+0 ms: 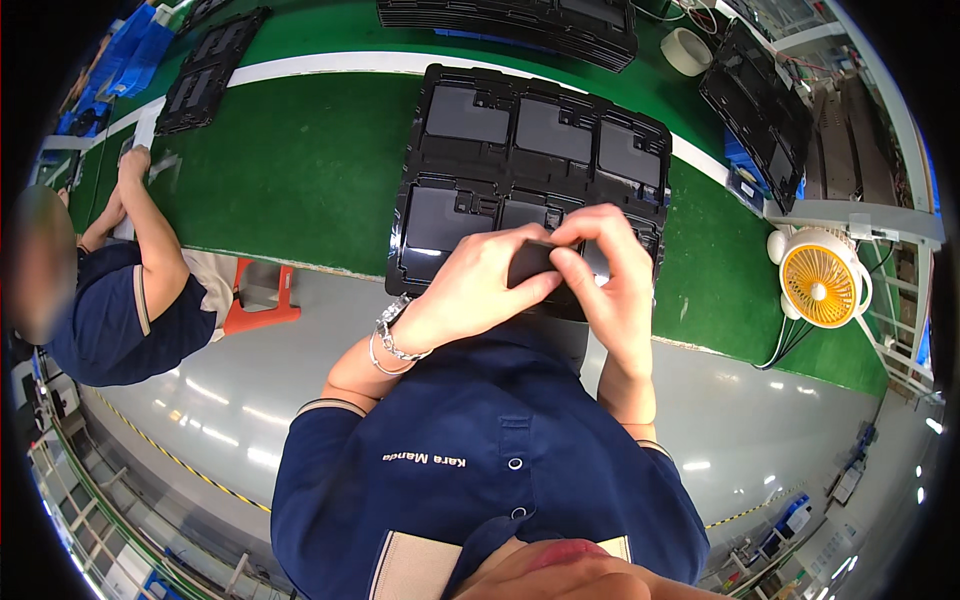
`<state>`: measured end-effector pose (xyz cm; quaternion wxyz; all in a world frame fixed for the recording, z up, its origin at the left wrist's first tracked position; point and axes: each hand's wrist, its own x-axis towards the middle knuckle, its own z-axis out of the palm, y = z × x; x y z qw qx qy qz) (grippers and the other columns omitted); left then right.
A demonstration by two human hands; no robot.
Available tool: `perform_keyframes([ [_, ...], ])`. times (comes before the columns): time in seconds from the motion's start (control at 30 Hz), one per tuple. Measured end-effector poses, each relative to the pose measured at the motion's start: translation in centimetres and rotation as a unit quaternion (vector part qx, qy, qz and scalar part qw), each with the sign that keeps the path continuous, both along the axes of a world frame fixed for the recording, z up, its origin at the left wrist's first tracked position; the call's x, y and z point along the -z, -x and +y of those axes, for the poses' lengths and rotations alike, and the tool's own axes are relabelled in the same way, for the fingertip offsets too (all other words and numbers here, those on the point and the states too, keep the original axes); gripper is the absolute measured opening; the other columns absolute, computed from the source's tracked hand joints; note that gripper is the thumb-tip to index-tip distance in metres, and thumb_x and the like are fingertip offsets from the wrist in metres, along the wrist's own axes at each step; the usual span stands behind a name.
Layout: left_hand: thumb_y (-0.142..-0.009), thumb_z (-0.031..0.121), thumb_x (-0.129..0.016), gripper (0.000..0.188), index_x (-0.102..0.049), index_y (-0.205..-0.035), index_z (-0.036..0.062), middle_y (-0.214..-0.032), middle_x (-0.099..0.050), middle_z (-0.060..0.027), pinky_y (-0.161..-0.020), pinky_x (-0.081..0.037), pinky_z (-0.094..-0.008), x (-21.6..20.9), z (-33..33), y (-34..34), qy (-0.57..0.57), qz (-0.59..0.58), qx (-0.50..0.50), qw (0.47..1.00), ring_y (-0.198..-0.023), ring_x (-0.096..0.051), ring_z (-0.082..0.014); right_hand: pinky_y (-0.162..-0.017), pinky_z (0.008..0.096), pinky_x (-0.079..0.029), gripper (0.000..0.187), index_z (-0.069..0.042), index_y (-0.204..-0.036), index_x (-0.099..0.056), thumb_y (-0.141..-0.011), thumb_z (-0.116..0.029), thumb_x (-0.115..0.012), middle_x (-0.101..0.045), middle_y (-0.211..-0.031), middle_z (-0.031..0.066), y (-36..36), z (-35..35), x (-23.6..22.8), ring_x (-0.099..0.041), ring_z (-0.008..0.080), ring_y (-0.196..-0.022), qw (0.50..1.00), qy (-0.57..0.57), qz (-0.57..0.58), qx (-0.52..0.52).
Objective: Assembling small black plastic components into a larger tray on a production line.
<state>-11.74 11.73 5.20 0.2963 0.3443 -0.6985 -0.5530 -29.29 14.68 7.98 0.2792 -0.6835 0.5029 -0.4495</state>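
A small dark flat piece (528,264) is gripped between the thumb and fingers of my left hand (470,285). My right hand (615,275) pinches at the right edge of the same piece, thumb and forefinger close together. Its exact kind is hard to make out, since my fingers cover much of it. Both hands are over the near edge of a black moulded tray (440,165). Flat dark grey panels (467,116) lie in the tray's compartments. My hands hide part of its near row.
A stack of black trays (510,20) stands at the back of the green table (290,160). To the right are a leaning black tray (755,110), a roll of tape (687,52) and a yellow-and-white fan (820,280). At the left, a co-worker (120,310) reaches onto the table near another tray (215,65).
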Motion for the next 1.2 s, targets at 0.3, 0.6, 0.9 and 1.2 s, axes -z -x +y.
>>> perform_keyframes([
  [0.3, -0.085, 0.019, -0.070, 0.022, -0.062, -0.095, 0.0010, -0.078, -0.065, -0.0142, -0.067, -0.052, -0.0378, 0.1, -0.8, -1.4, -0.009, 0.000, -0.057, 0.998, -0.071, -0.067, -0.0309, -0.075, 0.0343, -0.049, 0.010, 0.001, -0.092, -0.063, -0.085, -0.002, -0.068, -0.064, -0.088, 0.0106, 0.1, 0.3, 1.1, -0.061, 0.0249, -0.082, 0.997, -0.077, 0.002, -0.008],
  [0.6, -0.084, 0.016, -0.071, 0.022, -0.064, -0.097, -0.0005, -0.080, -0.067, -0.0120, -0.070, -0.052, -0.0340, 0.0, -0.6, -1.4, 0.003, -0.050, -0.052, 0.997, -0.072, -0.067, -0.0238, -0.074, 0.0367, -0.050, 0.010, 0.001, -0.088, -0.062, -0.081, 0.002, -0.068, -0.064, -0.086, 0.0111, 0.1, 0.1, 1.2, -0.062, 0.0279, -0.081, 0.997, -0.053, 0.050, -0.007],
  [0.9, -0.084, 0.016, -0.072, 0.023, -0.064, -0.097, -0.0001, -0.081, -0.068, -0.0127, -0.069, -0.052, -0.0341, 0.1, -0.5, -1.4, -0.014, -0.060, -0.051, 0.997, -0.072, -0.067, -0.0241, -0.074, 0.0328, -0.049, 0.010, 0.002, -0.086, -0.062, -0.078, 0.004, -0.067, -0.065, -0.086, 0.0103, 0.1, 0.3, 1.4, -0.063, 0.0247, -0.082, 0.997, -0.040, 0.065, -0.005],
  [1.2, -0.085, 0.015, -0.073, 0.021, -0.063, -0.094, -0.0004, -0.076, -0.063, -0.0051, -0.067, -0.050, -0.0296, 0.2, -0.6, -1.5, -0.030, -0.015, -0.066, 0.997, -0.070, -0.060, -0.0132, -0.082, 0.0309, -0.047, 0.010, 0.001, -0.087, -0.063, -0.081, -0.002, -0.070, -0.063, -0.087, 0.0079, 0.0, 0.3, 1.8, -0.060, 0.0194, -0.085, 0.995, -0.100, -0.013, 0.019],
])
